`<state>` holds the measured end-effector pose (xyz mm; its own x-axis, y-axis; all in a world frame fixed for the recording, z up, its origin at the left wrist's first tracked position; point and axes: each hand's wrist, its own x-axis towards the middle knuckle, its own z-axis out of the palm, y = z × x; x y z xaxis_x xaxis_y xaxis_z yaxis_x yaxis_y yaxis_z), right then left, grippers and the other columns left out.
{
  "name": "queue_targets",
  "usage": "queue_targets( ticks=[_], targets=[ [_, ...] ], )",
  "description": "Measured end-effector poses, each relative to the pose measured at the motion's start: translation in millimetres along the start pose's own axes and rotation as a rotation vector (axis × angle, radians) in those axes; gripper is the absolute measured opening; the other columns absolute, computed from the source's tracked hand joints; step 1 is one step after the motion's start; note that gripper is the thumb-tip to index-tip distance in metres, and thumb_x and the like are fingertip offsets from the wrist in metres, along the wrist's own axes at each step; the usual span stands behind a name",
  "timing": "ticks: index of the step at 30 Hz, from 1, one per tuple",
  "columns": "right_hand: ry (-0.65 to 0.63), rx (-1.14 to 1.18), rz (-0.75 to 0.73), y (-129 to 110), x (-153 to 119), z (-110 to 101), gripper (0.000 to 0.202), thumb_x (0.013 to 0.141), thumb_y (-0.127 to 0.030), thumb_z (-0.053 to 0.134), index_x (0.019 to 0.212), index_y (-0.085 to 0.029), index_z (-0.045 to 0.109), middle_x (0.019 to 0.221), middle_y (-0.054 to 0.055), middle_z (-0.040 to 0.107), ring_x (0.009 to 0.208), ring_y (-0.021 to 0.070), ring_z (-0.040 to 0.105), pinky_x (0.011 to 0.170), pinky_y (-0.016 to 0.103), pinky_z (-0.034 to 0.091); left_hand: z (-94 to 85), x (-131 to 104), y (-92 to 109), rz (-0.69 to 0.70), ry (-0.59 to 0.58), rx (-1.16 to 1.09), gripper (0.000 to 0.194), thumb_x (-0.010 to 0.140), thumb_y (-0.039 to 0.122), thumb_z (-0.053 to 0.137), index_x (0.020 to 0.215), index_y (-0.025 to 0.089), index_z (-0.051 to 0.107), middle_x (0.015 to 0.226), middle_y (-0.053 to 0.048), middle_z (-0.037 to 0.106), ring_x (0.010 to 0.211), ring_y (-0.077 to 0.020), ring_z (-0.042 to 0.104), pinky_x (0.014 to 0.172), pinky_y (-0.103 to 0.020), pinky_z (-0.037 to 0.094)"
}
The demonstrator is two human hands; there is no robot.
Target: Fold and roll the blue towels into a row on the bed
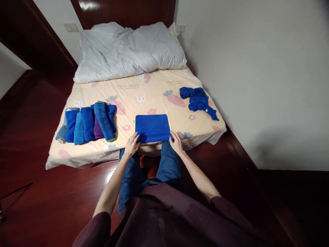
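Observation:
A blue towel [151, 125] lies folded into a flat rectangle at the front edge of the bed, its near edge turned over in a narrow band. My left hand [132, 145] grips the near left corner, fingers closed on the cloth. At the near right corner, my right hand [176, 142] pinches the towel in the same way. To the left lies a row of several rolled towels [88, 124], mostly blue, with purple and greyish ones among them. One blue roll with a green edge [104, 121] rests on top. Crumpled blue cloths [199, 102] lie at the right.
The bed [144, 94] has a pale yellow sheet printed with carrots and rabbits. A large white quilt or pillow [131, 49] sits against the dark wooden headboard [125, 12]. A white wall [262, 75] stands on the right. Dark red wooden floor [28, 144] surrounds the bed.

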<state>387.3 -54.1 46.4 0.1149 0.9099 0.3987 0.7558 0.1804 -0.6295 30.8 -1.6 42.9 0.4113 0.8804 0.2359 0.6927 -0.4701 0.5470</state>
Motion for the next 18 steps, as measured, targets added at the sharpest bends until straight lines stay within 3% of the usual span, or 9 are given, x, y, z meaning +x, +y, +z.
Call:
queue_targets(
  ticks=[3,5,10,18],
  targets=[
    [-0.211,-0.078,-0.128,-3,-9,5,0.054,0.094,-0.023,0.053,0.148,-0.022,0.054,0.154,0.010,0.053,0.146,0.0255,0.045,0.124,0.047,0.031,8.8,3,-1,0.052,-0.101,0.036,0.067,0.087,0.023,0.055,0.152,0.017,0.044,0.165,-0.013,0.036,0.155,-0.0308,0.028,0.127,-0.051,0.025],
    [-0.280,-0.139,-0.114,0,-11,16,0.058,0.091,-0.022,0.057,0.149,-0.020,0.052,0.157,0.011,0.050,0.148,0.0267,0.042,0.124,0.050,0.029,19.5,7,-3,0.015,-0.130,0.058,0.071,0.082,0.018,0.054,0.152,0.016,0.045,0.163,-0.014,0.039,0.154,-0.0316,0.032,0.127,-0.052,0.025],
    [-0.240,-0.215,0.003,7,-11,40,0.055,0.091,-0.017,0.052,0.146,-0.019,0.056,0.154,0.012,0.053,0.145,0.0261,0.046,0.122,0.051,0.029,38.6,15,-5,-0.068,-0.108,0.096,0.071,0.078,0.013,0.053,0.149,0.015,0.049,0.158,-0.017,0.045,0.149,-0.0344,0.039,0.123,-0.055,0.027],
    [-0.271,-0.228,0.050,6,4,40,0.054,0.090,-0.006,0.045,0.140,-0.018,0.062,0.148,0.012,0.059,0.139,0.0289,0.051,0.117,0.053,0.035,33.2,30,-14,-0.052,-0.147,0.051,0.061,0.087,0.007,0.041,0.145,0.016,0.056,0.148,-0.021,0.056,0.144,-0.0347,0.047,0.122,-0.059,0.026]
  ],
)
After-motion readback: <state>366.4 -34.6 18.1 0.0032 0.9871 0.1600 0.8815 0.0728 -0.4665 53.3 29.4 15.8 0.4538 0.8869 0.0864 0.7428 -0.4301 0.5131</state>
